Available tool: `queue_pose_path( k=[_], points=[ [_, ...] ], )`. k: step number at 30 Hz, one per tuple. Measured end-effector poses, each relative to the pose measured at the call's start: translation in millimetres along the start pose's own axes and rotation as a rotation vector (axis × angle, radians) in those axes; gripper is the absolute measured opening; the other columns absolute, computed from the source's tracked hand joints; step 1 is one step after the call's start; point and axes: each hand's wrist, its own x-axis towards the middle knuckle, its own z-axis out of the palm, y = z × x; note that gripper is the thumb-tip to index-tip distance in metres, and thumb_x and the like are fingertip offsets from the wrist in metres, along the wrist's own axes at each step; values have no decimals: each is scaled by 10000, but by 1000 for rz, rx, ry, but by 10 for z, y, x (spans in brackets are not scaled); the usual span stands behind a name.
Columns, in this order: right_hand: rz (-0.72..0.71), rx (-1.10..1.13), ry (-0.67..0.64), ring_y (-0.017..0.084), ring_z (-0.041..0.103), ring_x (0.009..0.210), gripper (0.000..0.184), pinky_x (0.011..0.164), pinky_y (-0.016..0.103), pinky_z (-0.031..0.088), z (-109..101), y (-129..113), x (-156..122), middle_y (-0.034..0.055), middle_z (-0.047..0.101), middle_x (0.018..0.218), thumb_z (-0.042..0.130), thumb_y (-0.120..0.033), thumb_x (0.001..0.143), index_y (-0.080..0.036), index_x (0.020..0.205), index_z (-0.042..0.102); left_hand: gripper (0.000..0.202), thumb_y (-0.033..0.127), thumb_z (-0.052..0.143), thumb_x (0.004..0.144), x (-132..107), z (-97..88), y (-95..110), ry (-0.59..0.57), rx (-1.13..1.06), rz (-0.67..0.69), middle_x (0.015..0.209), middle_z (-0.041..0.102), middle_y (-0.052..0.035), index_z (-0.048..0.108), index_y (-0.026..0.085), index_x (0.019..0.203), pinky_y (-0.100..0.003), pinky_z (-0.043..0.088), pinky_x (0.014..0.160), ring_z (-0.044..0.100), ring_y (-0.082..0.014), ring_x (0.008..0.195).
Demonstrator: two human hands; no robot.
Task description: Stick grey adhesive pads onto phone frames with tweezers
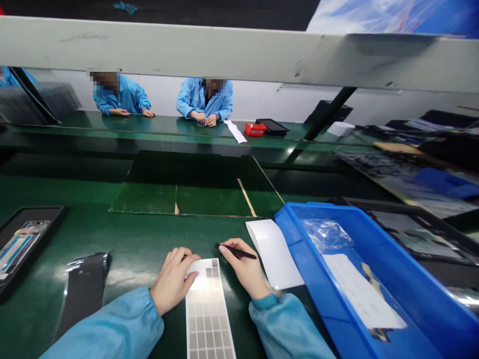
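Note:
A long white sheet of grey rectangular stickers [208, 319] lies on the green table in front of me. At its upper left edge my left hand [174, 279] is closed, fingers curled and thumb pressed on the sheet; a small dark spot shows by the fingers, too small to name. My right hand [245, 269] pinches a slim black tool, apparently tweezers [241, 253], whose tip points left, above and right of the sheet's top corner and apart from it. White paper [275, 254] with a curled end lies just right of this hand.
On the right stands a blue bin [310, 279] holding clear plastic and white paper. A dark film strip [84, 286] and a black tray [33, 214] with a phone-like part lie left. Beyond a green board [205, 199], people in blue sit at another bench [160, 122].

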Motion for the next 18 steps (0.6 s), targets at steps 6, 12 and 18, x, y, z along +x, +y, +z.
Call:
queue_pose_path(
  k=[6, 12, 18],
  points=[
    [-81, -110, 4, 264, 686, 838, 257, 777, 368, 551, 44, -37, -87, 56, 710, 908, 730, -466, 871, -214, 908, 695, 324, 148, 566, 902, 0, 26, -21, 24, -34, -16, 1171, 568, -77, 603, 234, 1212, -425, 446, 952, 520, -256, 1096],
    [-113, -133, 1, 251, 686, 827, 217, 769, 346, 553, 47, -65, -91, 54, 709, 890, 718, -423, 889, -207, 902, 697, 282, 173, 534, 935, -1, -13, 3, 0, -19, -1, 1177, 587, -77, 598, 227, 1205, -433, 432, 949, 518, -261, 1104],
    [-309, -221, -5, 222, 662, 807, 156, 752, 331, 533, 59, -14, -139, 57, 687, 898, 650, -360, 957, -207, 946, 678, 298, 186, 530, 937, -10, 44, -56, 10, -9, 13, 1187, 586, -71, 593, 232, 1225, -420, 435, 943, 516, -254, 1104]
  ],
)
